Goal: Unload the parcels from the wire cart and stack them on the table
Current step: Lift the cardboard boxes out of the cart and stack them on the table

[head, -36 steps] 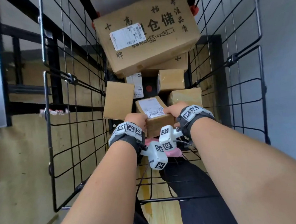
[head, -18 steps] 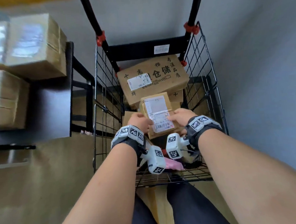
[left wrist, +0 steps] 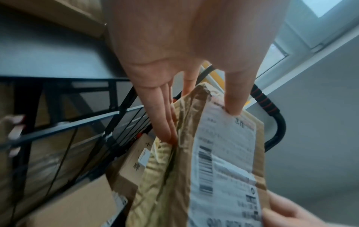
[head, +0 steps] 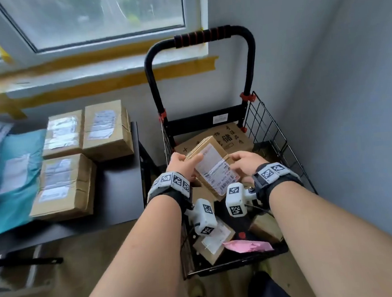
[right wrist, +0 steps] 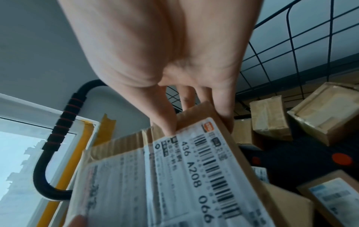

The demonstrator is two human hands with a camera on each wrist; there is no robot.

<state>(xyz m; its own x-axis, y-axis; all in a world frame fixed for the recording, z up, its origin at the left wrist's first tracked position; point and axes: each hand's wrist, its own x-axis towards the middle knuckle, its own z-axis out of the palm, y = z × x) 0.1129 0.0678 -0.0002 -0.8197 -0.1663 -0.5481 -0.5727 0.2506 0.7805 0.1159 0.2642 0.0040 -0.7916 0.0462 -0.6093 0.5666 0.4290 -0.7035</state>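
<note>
Since a second ago the small parcel (head: 211, 164) has come up from deep in the wire cart (head: 270, 129) and now sits above its rim, held between both hands. Left hand (head: 182, 164) has straightish fingers along one side with the thumb on the label; right hand (head: 246, 162) pinches the opposite end, thumb on top, fingers underneath. I'd keep both hands on it and swing left toward the tabletop (head: 121, 188), landing it flat on the stacked boxes (head: 65, 185) (label up, edges squared), so the pile doesn't lean.
</note>
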